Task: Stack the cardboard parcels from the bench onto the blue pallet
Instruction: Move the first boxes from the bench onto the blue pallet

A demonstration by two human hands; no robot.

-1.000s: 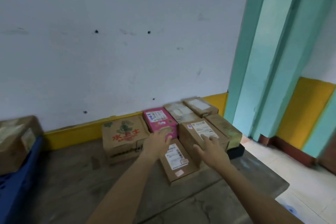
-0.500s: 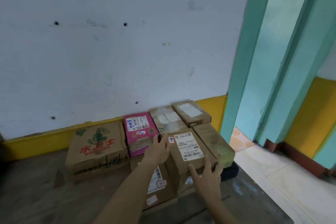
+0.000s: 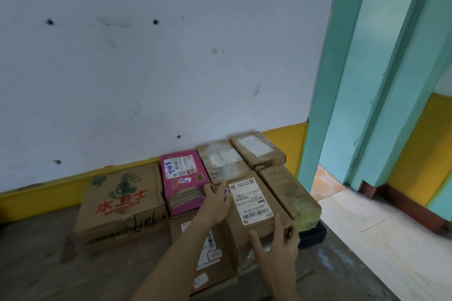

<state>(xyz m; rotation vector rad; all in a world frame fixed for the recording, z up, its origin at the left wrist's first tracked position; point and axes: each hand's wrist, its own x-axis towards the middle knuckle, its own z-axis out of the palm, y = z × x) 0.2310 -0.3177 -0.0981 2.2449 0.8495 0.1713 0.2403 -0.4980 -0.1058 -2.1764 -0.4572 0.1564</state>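
Note:
Several cardboard parcels sit packed together on the grey bench (image 3: pixel 61 273) against the white wall. My hands are both on the brown parcel with a white barcode label (image 3: pixel 252 203), which lies on top of others. My left hand (image 3: pixel 215 200) rests with straight, spread fingers against its far left edge. At the near right corner, my right hand (image 3: pixel 278 244) presses its fingers over the top edge and its thumb on the near face. A flat labelled parcel (image 3: pixel 212 256) lies under my left forearm. The blue pallet is out of view.
A large box with green and red print (image 3: pixel 119 203) stands at the left, a pink parcel (image 3: pixel 183 178) beside it. Two brown parcels (image 3: pixel 222 161) (image 3: pixel 256 149) lie by the wall, another (image 3: pixel 286 190) at the right over a black object (image 3: pixel 313 234). A teal door frame (image 3: pixel 325 80) and tiled floor (image 3: pixel 391 239) are right.
The view has swung right and closer, and the blue pallet at the left has left the frame. My right hand moved from the labelled parcel's top to its near right corner.

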